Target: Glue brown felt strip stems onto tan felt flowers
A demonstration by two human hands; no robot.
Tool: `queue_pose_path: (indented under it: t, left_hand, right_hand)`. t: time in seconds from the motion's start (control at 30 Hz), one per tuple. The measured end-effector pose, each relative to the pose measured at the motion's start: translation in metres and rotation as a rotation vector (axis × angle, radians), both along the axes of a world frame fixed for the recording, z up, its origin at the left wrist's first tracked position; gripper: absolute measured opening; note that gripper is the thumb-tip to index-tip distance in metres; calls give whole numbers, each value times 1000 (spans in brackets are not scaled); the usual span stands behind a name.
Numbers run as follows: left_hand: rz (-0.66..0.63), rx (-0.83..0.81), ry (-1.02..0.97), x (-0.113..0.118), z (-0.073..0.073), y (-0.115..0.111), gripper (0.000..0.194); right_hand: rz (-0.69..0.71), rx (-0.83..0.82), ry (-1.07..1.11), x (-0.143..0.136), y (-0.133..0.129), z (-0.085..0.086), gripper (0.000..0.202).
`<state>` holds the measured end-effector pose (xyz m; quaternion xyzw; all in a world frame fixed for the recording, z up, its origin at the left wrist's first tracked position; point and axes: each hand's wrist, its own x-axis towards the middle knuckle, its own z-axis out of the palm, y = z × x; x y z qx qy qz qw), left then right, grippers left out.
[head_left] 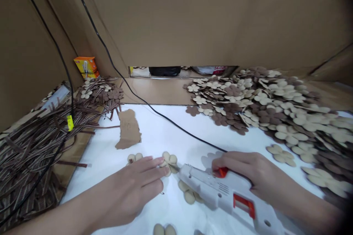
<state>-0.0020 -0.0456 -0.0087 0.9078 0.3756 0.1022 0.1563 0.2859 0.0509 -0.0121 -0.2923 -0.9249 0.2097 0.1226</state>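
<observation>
A white glue gun with red-orange parts is held in my right hand, its fingers wrapped round the body. The gun's nozzle points left and touches or nearly touches a beige flower piece. My left hand lies over the white surface, fingertips pressing on that flower's left side. Partly behind the left fingers is another beige flower with a small brown patterned strip. One more beige flower sits under the gun's front, partly hidden. At the bottom edge, a further beige flower is cut off by the frame.
Beige and brown flower pieces are heaped at right. Brown striped ribbon strips pile up at left. A torn cardboard piece lies on the white surface. A black cable runs to the gun. An orange box stands by the cardboard wall.
</observation>
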Motion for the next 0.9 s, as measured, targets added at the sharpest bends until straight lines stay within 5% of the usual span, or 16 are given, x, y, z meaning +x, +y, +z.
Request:
queue_pose_path:
  t: [0.9]
  left_hand:
    - [-53,36,60,-2,-7,3,33]
  right_hand:
    - [-4,55,-139,-1,-1,7,19]
